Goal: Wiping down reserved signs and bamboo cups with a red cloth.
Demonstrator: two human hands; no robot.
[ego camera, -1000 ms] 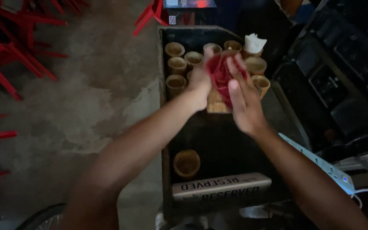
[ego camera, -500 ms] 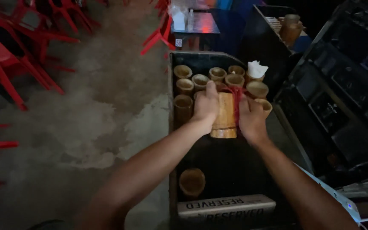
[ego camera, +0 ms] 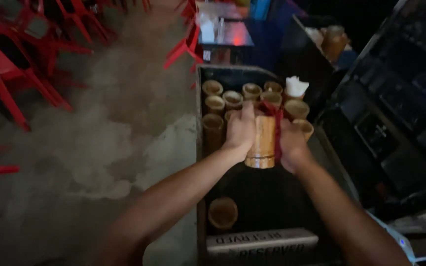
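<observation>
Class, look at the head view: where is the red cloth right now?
The red cloth hangs over the bamboo cup held between the left hand and right hand, centre frame, just before the cluster of cups on the dark tray.

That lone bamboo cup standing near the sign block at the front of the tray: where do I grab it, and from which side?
Take the lone bamboo cup around its outer wall, from above and from the near side. It stands upright, mouth up, with bare tray all round; only the sign block sits close in front. Both hands are busy on another cup.
</observation>
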